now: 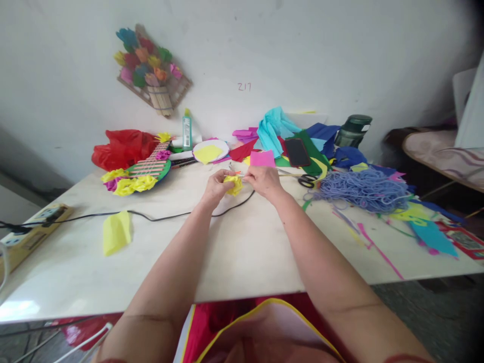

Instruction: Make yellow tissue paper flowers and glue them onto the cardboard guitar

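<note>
My left hand (219,187) pinches a crumpled yellow paper flower (234,185) above the middle of the table. Close beside it, my right hand (262,180) has its fingers closed at the flower's right side; what they grip is too small to make out. A small orange tip (233,173) shows just behind the flower, its kind unclear. Beyond my right hand lies a pink paper square (262,158). Black-handled scissors (307,180) rest to its right. A black cord (151,219) runs across the table and ends from sight near my right hand.
On the left are a power strip (34,232), a yellow paper piece (117,233) and a stick-and-paper-flower craft (147,171). Behind stand a glue bottle (187,131) and a white disc (223,145). To the right lie a phone (297,152), blue yarn (363,190) and a dark jar (353,132).
</note>
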Demonstrator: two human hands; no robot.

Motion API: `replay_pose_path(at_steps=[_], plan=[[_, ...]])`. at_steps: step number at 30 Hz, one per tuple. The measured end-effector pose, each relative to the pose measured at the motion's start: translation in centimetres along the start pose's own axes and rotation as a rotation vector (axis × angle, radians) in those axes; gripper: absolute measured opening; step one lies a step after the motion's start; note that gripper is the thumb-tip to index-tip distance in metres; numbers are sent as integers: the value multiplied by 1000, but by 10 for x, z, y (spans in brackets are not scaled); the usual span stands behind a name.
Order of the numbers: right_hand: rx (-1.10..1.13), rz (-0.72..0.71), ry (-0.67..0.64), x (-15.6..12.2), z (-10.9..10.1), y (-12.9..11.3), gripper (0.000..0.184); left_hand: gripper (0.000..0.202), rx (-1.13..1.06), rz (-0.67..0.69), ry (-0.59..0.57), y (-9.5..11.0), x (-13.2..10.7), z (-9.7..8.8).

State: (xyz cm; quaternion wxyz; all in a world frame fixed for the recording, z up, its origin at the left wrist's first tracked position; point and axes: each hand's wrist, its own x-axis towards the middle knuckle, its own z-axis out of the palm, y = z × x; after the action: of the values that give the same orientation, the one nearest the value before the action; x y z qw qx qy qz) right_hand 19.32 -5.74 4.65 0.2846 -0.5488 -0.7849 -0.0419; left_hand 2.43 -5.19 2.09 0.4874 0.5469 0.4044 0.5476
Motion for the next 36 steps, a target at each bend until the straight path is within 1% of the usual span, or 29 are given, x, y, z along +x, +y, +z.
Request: replay_pose_path(at_steps=[2, 5, 7, 10, 12, 15, 20, 22, 24, 27, 31, 33, 36], plan=[[-60, -45, 20, 0, -1, -3, 14, 34, -1, -2, 5, -1, 1, -1], [-80, -103, 13, 0, -1, -3, 15, 32, -3, 2, -2, -2, 2, -2], [-71, -101, -19, 0, 1, -1, 18, 31, -2, 5, -17, -3, 2, -3], [-19, -47, -58, 1, 3, 3, 21, 31, 12, 4, -26, -4, 1, -2], [56, -22, -65, 1, 5, 6, 21, 30, 15, 2, -24, -4, 1, -2], [233, -8, -86, 2, 8, 11, 23, 30, 8, 5, -29, -4, 1, -2], [604, 40, -198, 1, 15, 16, 35, 28, 14, 2, -49, -4, 1, -2], [696, 56, -234, 1, 18, 17, 36, 28, 18, -1, -50, -3, 0, -2], [729, 60, -240, 1, 20, 18, 36, 29, 22, -2, -43, -3, 0, -2], [687, 66, -198, 1, 21, 19, 30, 31, 15, -4, -40, -3, 0, -2], [455, 51, -84, 1, 16, 15, 15, 30, -5, -8, -22, -4, 1, -1], [302, 21, -55, 1, 10, 11, 14, 29, -6, -14, -7, -5, 2, -1], [98, 2, -62, -1, 2, 4, 19, 31, -2, -19, 21, -6, 3, -2]])
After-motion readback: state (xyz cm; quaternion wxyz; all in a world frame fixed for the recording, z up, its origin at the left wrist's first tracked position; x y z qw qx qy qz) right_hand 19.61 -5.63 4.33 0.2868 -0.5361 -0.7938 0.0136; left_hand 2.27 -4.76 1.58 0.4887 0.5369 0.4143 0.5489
